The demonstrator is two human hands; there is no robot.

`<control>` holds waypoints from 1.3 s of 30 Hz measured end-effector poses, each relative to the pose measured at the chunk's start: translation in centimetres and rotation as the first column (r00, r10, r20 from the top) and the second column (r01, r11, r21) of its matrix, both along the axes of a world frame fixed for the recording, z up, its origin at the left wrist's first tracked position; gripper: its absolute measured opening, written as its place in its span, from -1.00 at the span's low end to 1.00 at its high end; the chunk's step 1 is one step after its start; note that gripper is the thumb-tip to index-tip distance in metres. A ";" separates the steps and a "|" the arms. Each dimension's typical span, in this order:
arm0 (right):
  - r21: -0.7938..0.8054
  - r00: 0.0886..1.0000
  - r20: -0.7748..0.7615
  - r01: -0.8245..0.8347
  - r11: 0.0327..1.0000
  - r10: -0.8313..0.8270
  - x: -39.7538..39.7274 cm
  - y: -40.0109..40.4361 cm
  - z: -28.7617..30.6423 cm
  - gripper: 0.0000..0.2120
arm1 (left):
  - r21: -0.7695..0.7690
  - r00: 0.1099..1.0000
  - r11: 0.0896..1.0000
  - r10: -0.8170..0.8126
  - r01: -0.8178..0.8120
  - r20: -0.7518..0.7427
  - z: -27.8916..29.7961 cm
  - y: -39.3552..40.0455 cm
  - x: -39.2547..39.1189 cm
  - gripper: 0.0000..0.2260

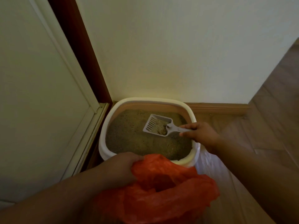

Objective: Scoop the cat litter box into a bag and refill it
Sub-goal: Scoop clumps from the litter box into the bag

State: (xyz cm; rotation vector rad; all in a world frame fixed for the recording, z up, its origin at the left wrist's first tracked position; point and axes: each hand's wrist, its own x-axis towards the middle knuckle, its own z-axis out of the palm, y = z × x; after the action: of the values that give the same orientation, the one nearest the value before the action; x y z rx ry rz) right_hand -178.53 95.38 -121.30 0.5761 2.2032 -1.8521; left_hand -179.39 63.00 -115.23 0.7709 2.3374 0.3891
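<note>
Head view. Litter box (pixel 103 139): on the floor in the corner, full of litter. Scoop (pixel 157 126): our right hand (pixel 200 135), fingers closed on its handle, holds it loaded with a clump above the litter. Bag (pixel 163 188): our left hand (pixel 119 168) grips its rim, mouth open. Step, we judge: scooping. Next: carry scoop level, tip into bag.

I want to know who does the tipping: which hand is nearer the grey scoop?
Right. The right hand grips the scoop by its handle over the litter box. The left hand is apart from it, holding the orange bag open at the box's near rim.
</note>
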 end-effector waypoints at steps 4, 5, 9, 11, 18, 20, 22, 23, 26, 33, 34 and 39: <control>0.021 1.000 -0.014 0.010 1.000 -0.010 0.1 0.1 0.5 -0.71 | -0.001 1.000 1.000 0.029 -0.029 0.006 0.1 -0.4 0.0 -0.38; 0.025 1.000 -0.017 0.011 1.000 -0.010 0.1 0.1 0.6 -0.72 | -0.006 0.999 0.999 0.039 -0.039 0.008 0.1 -0.6 0.0 -0.37; 0.042 1.000 -0.014 0.003 0.999 -0.002 0.0 0.0 1.0 -0.72 | -0.025 0.998 0.998 0.058 -0.058 -0.008 0.5 -1.0 0.0 -0.35; 0.068 1.000 -0.013 -0.008 0.998 0.009 -0.1 0.0 1.0 -0.74 | -0.019 0.998 0.998 0.067 -0.067 0.008 0.7 -1.1 0.1 -0.37; 0.095 1.000 -0.024 0.015 0.995 -0.013 0.0 0.0 1.3 -0.75 | -0.012 0.997 0.997 0.074 -0.074 0.003 0.7 -1.2 0.1 -0.37; 0.097 1.000 -0.028 -0.003 0.995 0.006 0.0 0.1 1.4 -0.74 | -0.015 0.997 0.997 0.069 -0.070 -0.016 0.6 -1.2 0.1 -0.36; 0.081 0.999 -0.034 -0.001 0.997 0.003 0.1 0.1 1.6 -0.74 | -0.020 0.998 0.998 0.065 -0.066 -0.024 0.5 -1.2 0.0 -0.34; 0.073 0.999 -0.039 0.009 0.997 -0.006 0.1 0.1 1.6 -0.75 | -0.026 0.998 0.998 0.064 -0.065 -0.026 0.4 -1.2 0.0 -0.33; 0.085 0.999 -0.040 0.001 0.996 0.002 0.3 0.2 1.5 -0.76 | -0.034 0.998 0.998 0.059 -0.061 -0.032 0.3 -1.1 0.0 -0.32; 0.085 0.998 -0.057 0.032 0.996 -0.027 0.2 0.6 1.5 -0.73 | -0.044 0.996 0.997 0.060 -0.063 -0.067 -0.5 -1.5 -0.5 -0.26; 0.092 0.998 -0.060 0.040 0.995 -0.035 0.2 0.7 1.5 -0.73 | -0.046 0.995 0.997 0.058 -0.062 -0.077 -0.7 -1.5 -0.6 -0.23; 0.121 0.999 -0.052 0.012 0.993 -0.006 0.1 1.2 1.4 -0.75 | -0.044 0.994 0.997 0.056 -0.060 -0.089 -1.2 -1.5 -0.9 -0.18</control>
State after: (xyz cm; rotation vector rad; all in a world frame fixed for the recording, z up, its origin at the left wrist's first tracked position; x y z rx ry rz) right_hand -178.38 96.53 -119.92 0.5666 2.3633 -1.7654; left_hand -180.30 61.49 -116.43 0.7125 2.4465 0.3304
